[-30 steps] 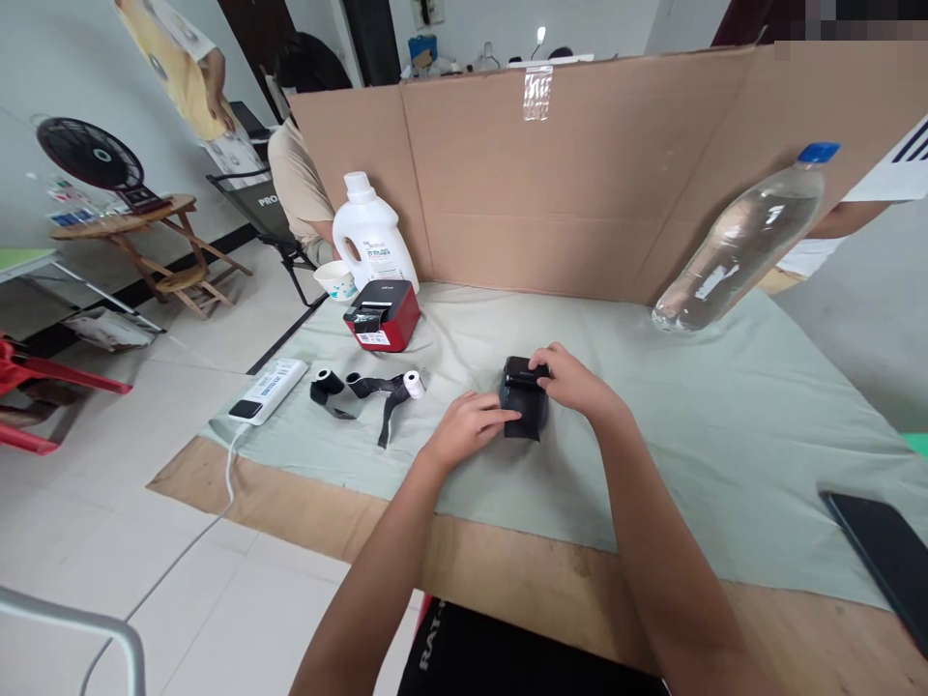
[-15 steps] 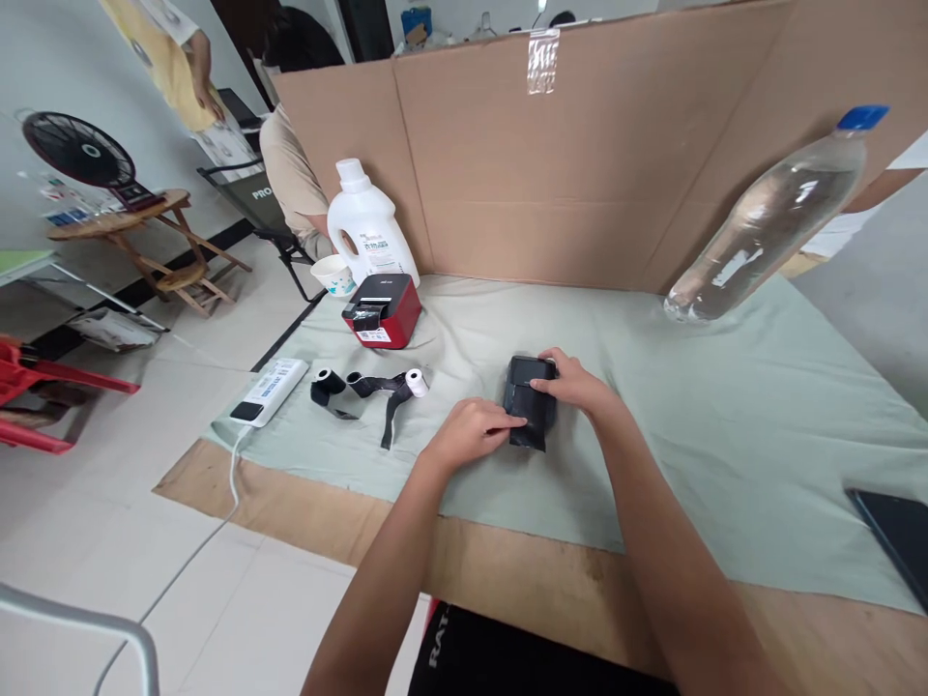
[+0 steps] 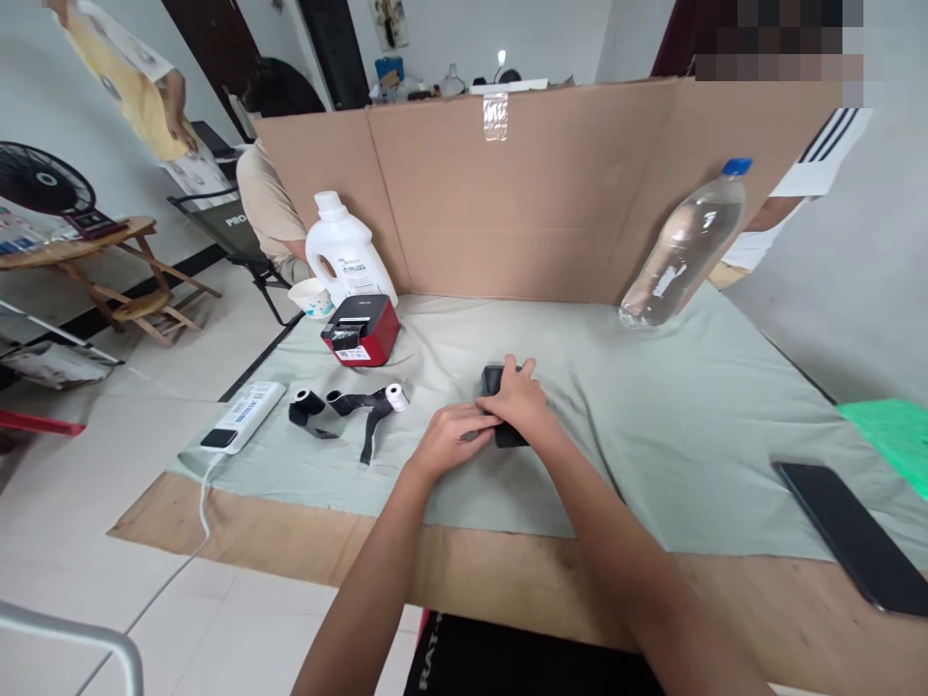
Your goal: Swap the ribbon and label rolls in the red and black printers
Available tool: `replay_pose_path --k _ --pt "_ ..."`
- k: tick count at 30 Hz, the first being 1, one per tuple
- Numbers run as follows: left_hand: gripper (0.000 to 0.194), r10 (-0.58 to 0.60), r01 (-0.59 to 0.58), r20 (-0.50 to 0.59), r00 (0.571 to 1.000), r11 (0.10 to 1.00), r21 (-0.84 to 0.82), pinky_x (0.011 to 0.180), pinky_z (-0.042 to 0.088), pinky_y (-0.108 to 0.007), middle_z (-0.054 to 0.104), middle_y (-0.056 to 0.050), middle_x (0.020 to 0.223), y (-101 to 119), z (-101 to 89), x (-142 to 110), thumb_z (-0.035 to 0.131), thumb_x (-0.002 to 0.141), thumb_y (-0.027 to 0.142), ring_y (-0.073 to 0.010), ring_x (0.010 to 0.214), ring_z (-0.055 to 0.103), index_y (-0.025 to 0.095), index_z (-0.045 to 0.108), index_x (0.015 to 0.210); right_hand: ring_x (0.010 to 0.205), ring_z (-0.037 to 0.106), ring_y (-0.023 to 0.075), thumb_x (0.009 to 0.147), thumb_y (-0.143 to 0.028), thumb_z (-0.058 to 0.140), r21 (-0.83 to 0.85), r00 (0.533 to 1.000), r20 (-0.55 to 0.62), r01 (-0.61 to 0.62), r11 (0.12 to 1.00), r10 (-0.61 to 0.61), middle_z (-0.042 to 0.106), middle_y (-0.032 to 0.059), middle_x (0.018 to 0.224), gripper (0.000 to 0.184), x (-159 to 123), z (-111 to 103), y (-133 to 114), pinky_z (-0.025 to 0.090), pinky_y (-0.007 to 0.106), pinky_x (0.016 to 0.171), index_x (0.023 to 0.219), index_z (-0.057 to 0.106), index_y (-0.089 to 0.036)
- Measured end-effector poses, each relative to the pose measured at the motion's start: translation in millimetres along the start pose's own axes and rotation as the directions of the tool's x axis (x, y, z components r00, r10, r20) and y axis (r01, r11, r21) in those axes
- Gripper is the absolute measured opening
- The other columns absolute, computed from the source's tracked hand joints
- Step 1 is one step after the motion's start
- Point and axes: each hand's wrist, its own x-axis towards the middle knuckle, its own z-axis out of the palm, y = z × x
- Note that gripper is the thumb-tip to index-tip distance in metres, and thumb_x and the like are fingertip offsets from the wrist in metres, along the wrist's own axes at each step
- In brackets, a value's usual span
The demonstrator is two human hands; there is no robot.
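A small black box-shaped device [image 3: 491, 380] lies on the cloth in front of me, partly covered by my hands. My right hand [image 3: 520, 398] reaches over its top, with bent fingers at the far side and the thumb toward the left edge. My left hand [image 3: 455, 437] is at the device's left side, fingertips and thumb closed against its edge near the right thumb. The near end of the device shows dark below the right hand. Whether a black strip is between my fingers is hidden.
Left of my hands lie rolls of black-and-white tape [image 3: 395, 396]. Behind them stand a red-and-black printer [image 3: 377, 333], a white jug [image 3: 348, 251] and a paper cup [image 3: 311, 298]. A power strip [image 3: 243, 418], a water bottle [image 3: 685, 246], a phone [image 3: 852, 536] and a cardboard screen [image 3: 507, 213] surround the area.
My right hand has moved from the device's right edge across its top, covering more of it. My left fingers have drawn to its left edge. The view has shifted right and upward.
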Motion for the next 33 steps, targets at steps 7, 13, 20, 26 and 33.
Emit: replay_pose_path --k 7,13,20,26,33 --pt "0.053 -0.122 0.091 0.184 0.975 0.982 0.165 0.109 0.046 -0.045 0.068 -0.008 0.135 1.0 17.9 2.6 0.059 0.098 0.040 -0.0276 0.128 0.058 0.028 0.053 0.149 0.104 0.067 0.0347 0.075 -0.055 0.067 0.014 0.979 -0.199 -0.037 0.999 0.039 0.046 0.0181 0.131 0.076 4.1 -63.5 83.2 0.052 0.045 0.090 0.138 0.046 -0.018" --pt "0.057 -0.287 0.167 0.372 0.883 0.932 0.322 0.128 0.019 -0.054 0.029 -0.004 0.169 -0.4 29.8 1.9 0.044 0.103 0.053 -0.0295 0.158 0.024 0.030 0.044 0.155 0.109 0.065 0.0371 0.081 -0.055 0.065 -0.145 0.940 -0.319 -0.173 0.974 0.120 0.050 0.0250 0.135 0.078 17.7 -130.1 217.9 0.049 0.044 0.088 0.145 0.050 -0.014" --pt "0.057 -0.284 0.125 0.386 0.878 0.914 0.386 0.129 0.018 -0.054 0.025 -0.002 0.170 2.6 31.7 -0.2 0.038 0.105 0.053 -0.0271 0.159 0.021 0.031 0.038 0.158 0.109 0.065 0.0417 0.085 -0.060 0.062 -0.209 0.917 -0.346 -0.283 0.936 0.200 0.046 0.0319 0.140 0.084 34.3 -151.8 277.1 0.047 0.047 0.082 0.150 0.046 -0.010" --pt "0.059 -0.262 0.094 0.387 0.884 0.911 0.402 0.128 0.019 -0.054 0.027 -0.003 0.169 1.2 32.0 -3.4 0.038 0.105 0.055 -0.0280 0.158 0.022 0.030 0.037 0.158 0.111 0.059 0.0497 0.080 -0.060 0.063 -0.262 0.880 -0.429 -0.336 0.905 0.203 0.049 0.0350 0.133 0.082 41.3 -143.1 274.8 0.044 0.056 0.084 0.142 0.049 -0.008" --pt "0.043 -0.320 0.122 0.368 0.873 0.874 0.471 0.106 0.050 -0.046 0.062 -0.011 0.145 35.7 2.9 4.9 0.062 0.094 0.047 -0.0317 0.131 0.061 0.025 0.068 0.131 0.123 0.052 0.0425 0.080 -0.042 0.061 -0.419 0.755 -0.494 0.228 0.879 -0.431 0.054 0.0267 0.134 0.064 46.0 -92.8 175.3 0.039 0.058 0.102 0.135 0.051 -0.011"
